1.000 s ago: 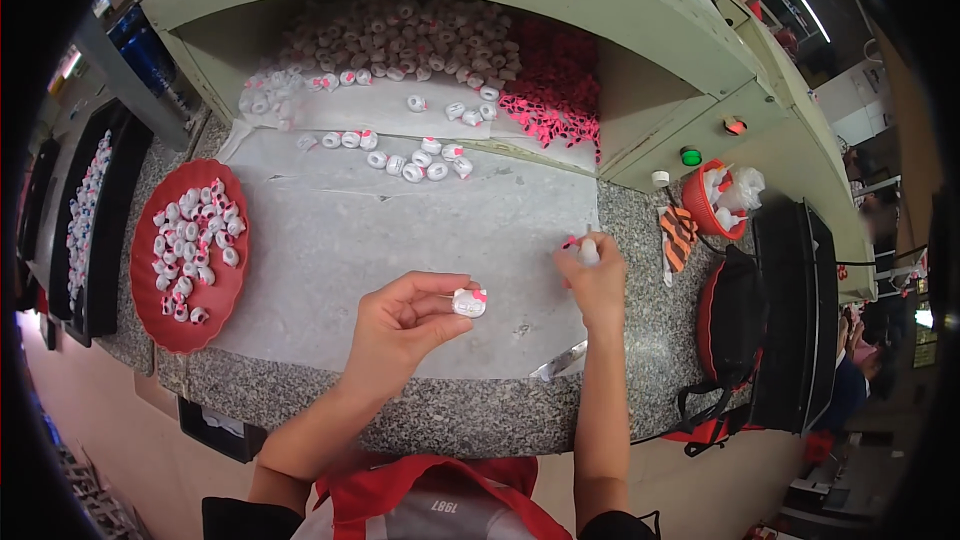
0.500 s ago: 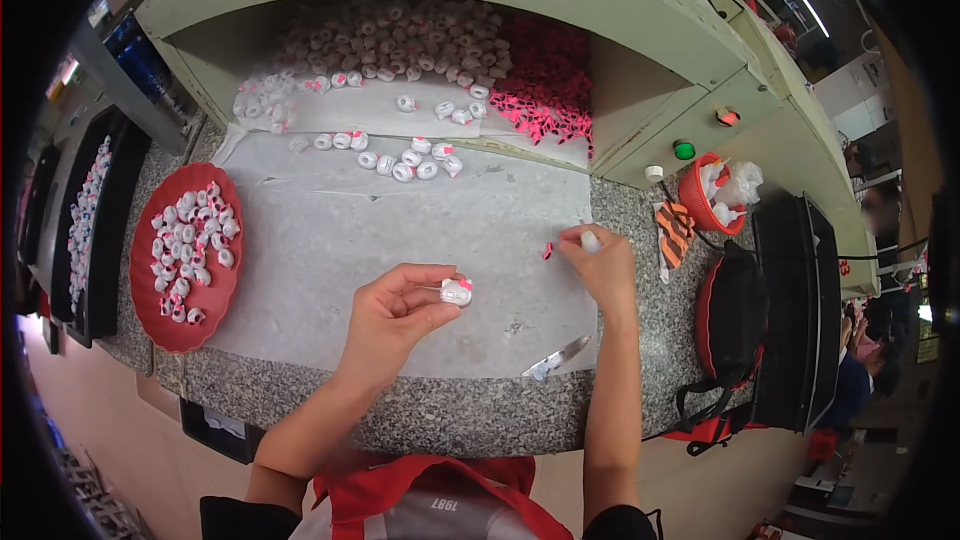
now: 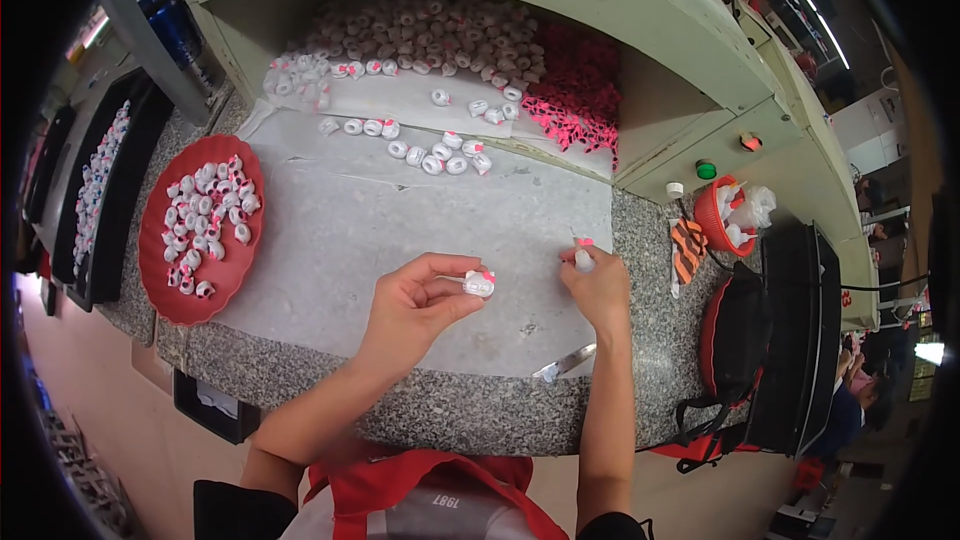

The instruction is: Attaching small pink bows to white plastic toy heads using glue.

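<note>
Two hands worked over a pale sheet on the granite counter. The left hand was curled, pinching a small white cap with a pink spot between thumb and fingertips, just above the sheet. The right hand was closed round a small white piece with a pink tip, held upright near the sheet's right edge, apart from the cap. A metal blade lay on the counter below the right hand. A red tray of caps sat to the left, and loose caps lay farther back on the sheet.
</note>
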{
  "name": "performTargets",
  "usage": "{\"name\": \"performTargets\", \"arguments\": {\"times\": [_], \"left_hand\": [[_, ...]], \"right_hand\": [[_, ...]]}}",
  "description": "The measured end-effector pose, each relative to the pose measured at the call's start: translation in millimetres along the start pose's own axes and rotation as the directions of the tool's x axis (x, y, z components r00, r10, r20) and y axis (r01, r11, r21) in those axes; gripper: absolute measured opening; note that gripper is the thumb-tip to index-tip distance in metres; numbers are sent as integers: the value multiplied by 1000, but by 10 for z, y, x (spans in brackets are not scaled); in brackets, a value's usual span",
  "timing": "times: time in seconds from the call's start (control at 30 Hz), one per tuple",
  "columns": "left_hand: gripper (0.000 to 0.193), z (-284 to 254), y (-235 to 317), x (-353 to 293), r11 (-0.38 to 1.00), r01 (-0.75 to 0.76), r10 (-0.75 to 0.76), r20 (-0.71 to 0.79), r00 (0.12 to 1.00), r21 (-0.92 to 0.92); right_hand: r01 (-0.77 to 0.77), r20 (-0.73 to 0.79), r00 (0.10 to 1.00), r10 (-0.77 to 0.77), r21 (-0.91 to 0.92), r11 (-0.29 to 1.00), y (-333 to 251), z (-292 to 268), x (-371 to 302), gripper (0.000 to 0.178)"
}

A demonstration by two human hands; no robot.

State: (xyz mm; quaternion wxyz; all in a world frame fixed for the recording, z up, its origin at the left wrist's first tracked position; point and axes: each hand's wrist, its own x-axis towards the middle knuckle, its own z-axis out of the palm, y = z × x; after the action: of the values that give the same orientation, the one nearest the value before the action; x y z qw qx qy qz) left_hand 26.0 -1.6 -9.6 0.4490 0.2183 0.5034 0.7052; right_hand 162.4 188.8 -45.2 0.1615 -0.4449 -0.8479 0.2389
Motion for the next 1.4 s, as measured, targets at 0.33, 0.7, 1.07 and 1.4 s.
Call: {"name": "performTargets", "arguments": {"times": [0.33, 0.7, 1.07, 1.4], "left_hand": [[30, 36, -26, -1, 992, -110, 113, -44, 993, 69], [31, 60, -81, -5, 990, -108, 112, -41, 993, 88], [31, 35, -178, -8, 956, -229, 237, -25, 971, 184], [32, 351, -119, 54, 952, -254, 249, 48, 967, 171]], "right_hand": [[-203, 72, 979, 190, 327, 923, 125, -379, -23, 10], [30, 32, 999, -24, -200, 979, -64, -246, -93, 17], [-75, 172, 976, -132, 840, 537, -867, -117, -623, 8], [42, -28, 999, -32, 730, 682, -633, -185, -614, 10]]}}
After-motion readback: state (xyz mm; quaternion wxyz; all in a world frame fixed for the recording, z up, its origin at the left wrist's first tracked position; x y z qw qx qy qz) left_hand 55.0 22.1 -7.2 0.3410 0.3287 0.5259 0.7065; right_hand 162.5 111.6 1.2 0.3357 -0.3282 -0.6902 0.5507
